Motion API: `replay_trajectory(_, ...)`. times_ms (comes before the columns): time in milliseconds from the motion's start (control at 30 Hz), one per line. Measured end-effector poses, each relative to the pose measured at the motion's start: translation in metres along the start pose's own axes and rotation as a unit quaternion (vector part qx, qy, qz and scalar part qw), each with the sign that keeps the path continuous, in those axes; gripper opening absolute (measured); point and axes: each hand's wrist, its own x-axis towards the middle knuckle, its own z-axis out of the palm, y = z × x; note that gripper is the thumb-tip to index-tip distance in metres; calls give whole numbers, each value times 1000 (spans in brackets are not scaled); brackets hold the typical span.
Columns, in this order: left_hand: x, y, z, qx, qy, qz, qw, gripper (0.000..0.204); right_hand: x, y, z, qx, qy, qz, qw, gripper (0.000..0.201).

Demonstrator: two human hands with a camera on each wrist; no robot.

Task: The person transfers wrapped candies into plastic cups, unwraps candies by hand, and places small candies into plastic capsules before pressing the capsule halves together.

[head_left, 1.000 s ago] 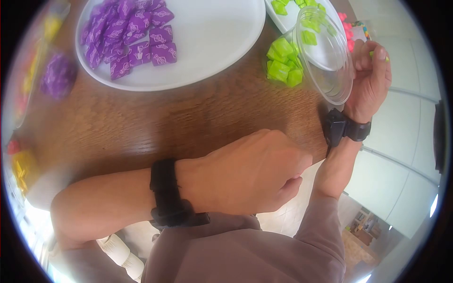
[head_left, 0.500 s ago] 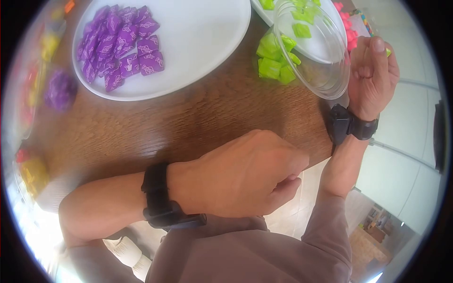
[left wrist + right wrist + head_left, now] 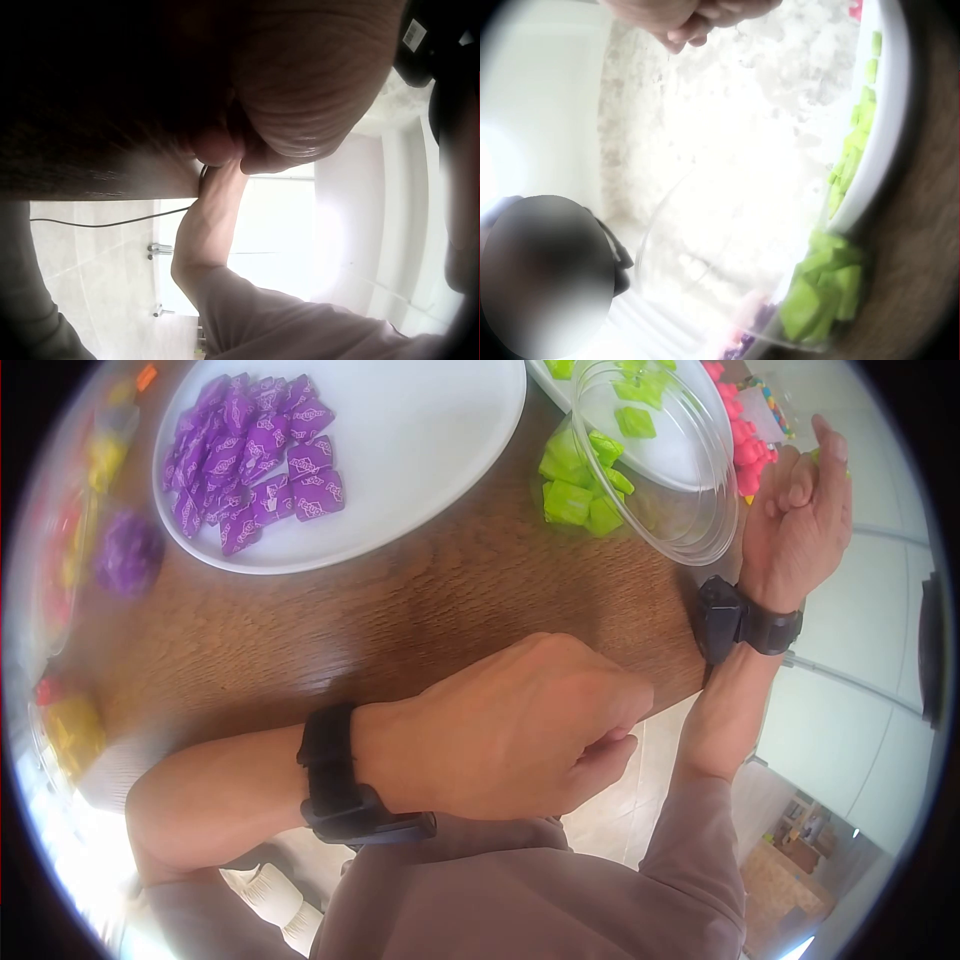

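Observation:
In the head view, my left hand lies with fingers curled in at the table's front edge; nothing shows in it. The left wrist view shows its curled fingers dark and close. At the right, my right hand is raised palm up, fingers bent, with a bit of green showing behind its thumb side, mostly hidden. Beside that hand is a clear round container. Bright green wrapped pieces are heaped at its left. A white plate bears purple wrapped pieces on its left half.
A second white plate with green pieces lies behind the clear container, pink pieces beyond it. Along the left edge are a blurred purple bundle, a yellow one and a clear tray. Brown wooden tabletop spans the front.
My right hand has shifted slightly right and up, and its fingers have changed pose. The plates and clear container appear further left in the view. My left hand stays nearly still.

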Motion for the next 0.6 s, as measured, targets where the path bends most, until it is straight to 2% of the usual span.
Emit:
replay_trajectory(133,-1,1,-1,7,-2,-4,1000,26,0,1,-5,4,-29,-10,1000,36)
replay_trajectory(300,0,2,-2,2,-4,-5,1000,26,4,0,0,3,21,19,1000,37)
replay_trajectory(400,0,1,-2,3,-2,-2,1000,26,6,3,-6,54,-5,30,998,37)
replay_trajectory(500,-1,1,-1,5,1,-2,1000,26,9,5,-15,48,-33,32,998,38)
replay_trajectory(600,-1,2,-1,0,0,-8,1000,26,9,5,-16,44,-26,36,998,38)
